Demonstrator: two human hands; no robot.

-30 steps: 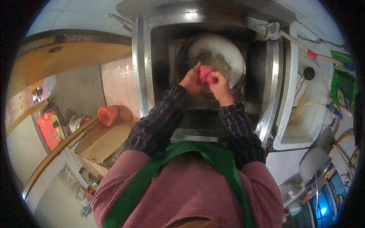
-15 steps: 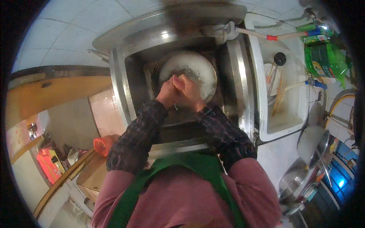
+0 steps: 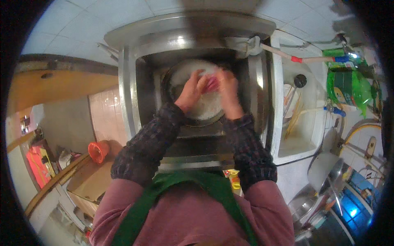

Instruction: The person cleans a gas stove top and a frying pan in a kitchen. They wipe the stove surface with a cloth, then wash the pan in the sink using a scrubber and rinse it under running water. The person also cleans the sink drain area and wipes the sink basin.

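The left hand (image 3: pixel 191 91), half curled, grips the left edge of a crumpled pink cloth (image 3: pixel 211 83); the right hand (image 3: pixel 229 93), motion-blurred, has its bent fingers closed on the cloth's right side. The cloth is above a round, dark-rimmed pan (image 3: pixel 166 89) of white suds, inside a dark, steel-edged rectangular recess (image 3: pixel 150 123). A white rectangular sink (image 3: pixel 301 152) stands to the right.

Pink tiles (image 3: pixel 107 112) stand left — blue light (image 3: pixel 353 212) glows lower right.
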